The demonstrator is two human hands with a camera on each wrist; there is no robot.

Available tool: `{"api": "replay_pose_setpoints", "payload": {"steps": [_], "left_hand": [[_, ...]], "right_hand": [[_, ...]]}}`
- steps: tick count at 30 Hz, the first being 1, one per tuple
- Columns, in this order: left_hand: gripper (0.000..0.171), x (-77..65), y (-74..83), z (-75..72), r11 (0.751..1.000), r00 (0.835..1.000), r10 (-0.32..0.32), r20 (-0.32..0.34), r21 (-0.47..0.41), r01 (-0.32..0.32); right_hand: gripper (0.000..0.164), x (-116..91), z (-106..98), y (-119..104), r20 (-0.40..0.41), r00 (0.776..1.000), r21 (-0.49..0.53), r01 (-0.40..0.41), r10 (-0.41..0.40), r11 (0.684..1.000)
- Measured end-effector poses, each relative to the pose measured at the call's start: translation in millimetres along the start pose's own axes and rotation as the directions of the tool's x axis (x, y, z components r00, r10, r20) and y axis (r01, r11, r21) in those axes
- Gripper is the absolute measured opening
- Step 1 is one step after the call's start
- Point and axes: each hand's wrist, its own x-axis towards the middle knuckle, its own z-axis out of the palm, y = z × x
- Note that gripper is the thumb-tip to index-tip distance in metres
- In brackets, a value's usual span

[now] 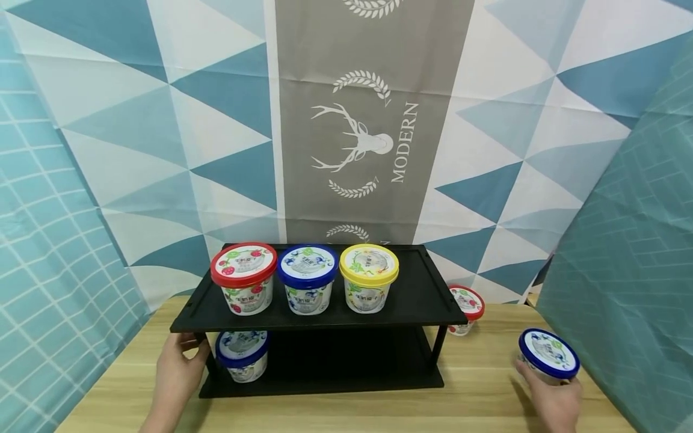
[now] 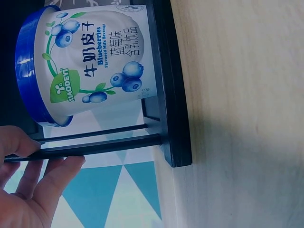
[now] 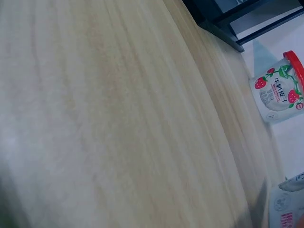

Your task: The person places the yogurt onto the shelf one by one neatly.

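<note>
My left hand (image 1: 181, 370) grips the front left post (image 2: 107, 146) of a black two-tier shelf (image 1: 417, 282), thumb on one side and fingers on the other. Just inside that post, on the lower tier, a blue-lidded blueberry milk tub (image 2: 95, 61) stands upright. Off to the right of the shelf, my right hand (image 1: 554, 400) holds another blue-lidded tub (image 1: 549, 352) by its side, the lid facing up. Only a corner of this tub shows in the right wrist view.
Along the upper tier stand a red-lidded tub (image 1: 246, 276), a blue-lidded tub (image 1: 307, 279) and a yellow-lidded tub (image 1: 369, 276). Another red-lidded tub (image 1: 467, 307) sits on the wooden table (image 1: 476, 379) behind the shelf's right end. Patterned cloth (image 1: 227, 120) hangs behind.
</note>
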Motion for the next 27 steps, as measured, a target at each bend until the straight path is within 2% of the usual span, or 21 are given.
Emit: {"api": "replay_pose_setpoints", "payload": {"steps": [5,10,15,20,24,27], "left_hand": [[0.031,-0.2,0.7,1.0,1.0,1.0,0.001,0.002,-0.002,-0.001],[0.029,0.6,1.0,0.6,1.0,1.0,0.002,-0.016,-0.016,-0.002],[0.026,-0.2,1.6,0.1,1.0,0.999,0.008,-0.041,-0.004,-0.008],[0.026,-0.9,2.4,-0.8,0.999,0.999,0.029,-0.02,-0.033,-0.029],[0.026,-1.5,2.9,-1.3,0.999,0.999,0.03,-0.026,-0.03,-0.03],[0.026,-1.5,2.5,-1.5,0.999,0.999,0.035,-0.041,-0.024,-0.036]], "right_hand": [[0.126,5.6,4.8,2.3,-0.036,0.997,0.042,-0.061,0.063,0.997],[0.126,12.1,8.8,2.0,-0.065,0.994,0.054,-0.089,0.093,0.995],[0.125,15.7,10.6,2.2,-0.081,0.992,0.043,-0.092,0.095,0.995],[0.122,17.6,11.1,0.7,-0.089,0.991,0.046,-0.1,0.104,0.994],[0.125,17.9,8.0,1.3,-0.054,0.993,0.013,-0.1,0.101,0.995],[0.124,17.6,4.9,3.1,-0.033,0.997,-0.02,-0.065,0.064,0.998]]}}
